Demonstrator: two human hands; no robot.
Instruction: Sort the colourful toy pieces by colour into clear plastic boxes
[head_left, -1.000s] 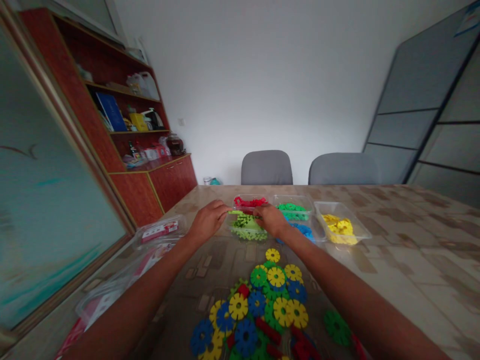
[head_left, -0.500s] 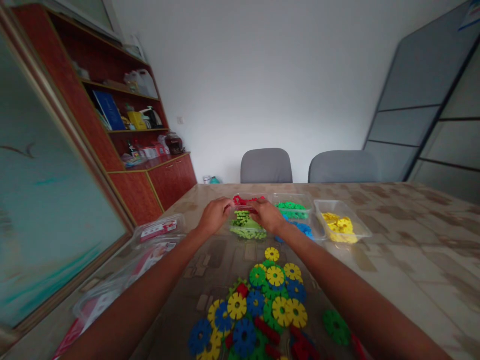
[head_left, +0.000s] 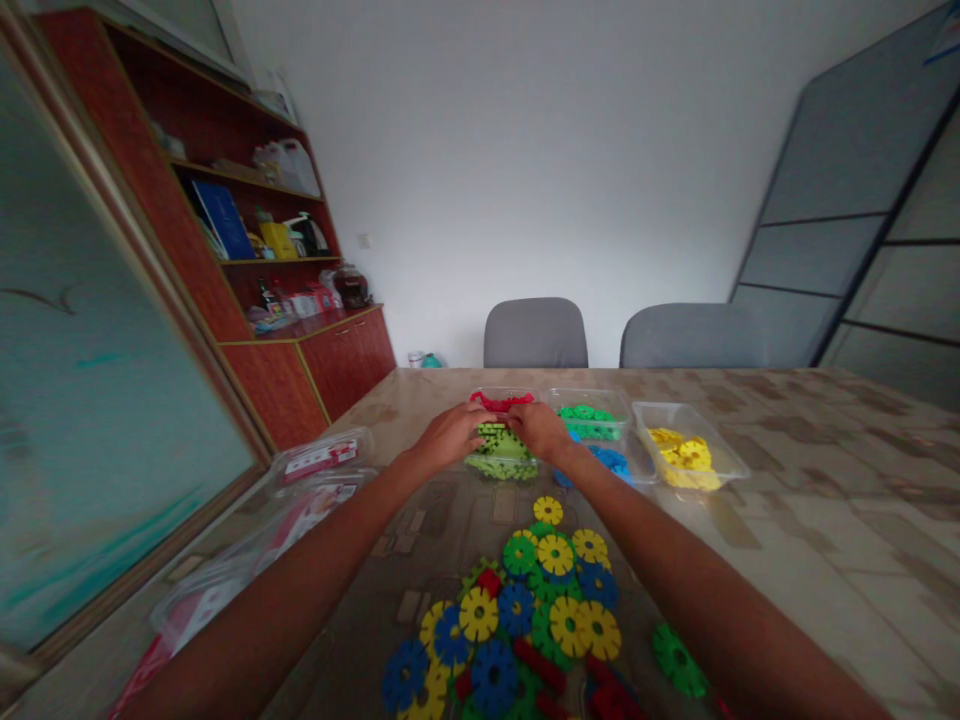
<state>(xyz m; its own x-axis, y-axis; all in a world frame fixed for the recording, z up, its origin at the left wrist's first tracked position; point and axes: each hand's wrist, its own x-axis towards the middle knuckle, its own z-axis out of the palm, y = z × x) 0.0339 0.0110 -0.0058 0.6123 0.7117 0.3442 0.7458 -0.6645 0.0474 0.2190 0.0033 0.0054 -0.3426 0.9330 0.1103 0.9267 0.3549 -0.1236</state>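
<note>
Both my hands reach over a clear tray of light-green connector pieces [head_left: 501,462]. My left hand [head_left: 452,434] and my right hand [head_left: 538,430] are close together, fingers curled and pinching a green piece [head_left: 495,431] between them above that tray. Behind it stands a tray of red pieces [head_left: 501,400]. To the right are trays of green discs [head_left: 589,420], blue discs [head_left: 611,461] and yellow discs [head_left: 686,452]. Close to me lies a flat cluster of joined yellow, blue, green and red gear discs [head_left: 525,620].
Clear plastic lids and packaging [head_left: 315,462] lie at the table's left edge. A loose green disc [head_left: 677,660] sits right of the cluster. Two grey chairs [head_left: 535,333] stand beyond the far edge. A wooden shelf unit [head_left: 247,240] fills the left wall.
My hands have drawn closer together over the light-green tray, and the green piece now sits between both sets of fingers.
</note>
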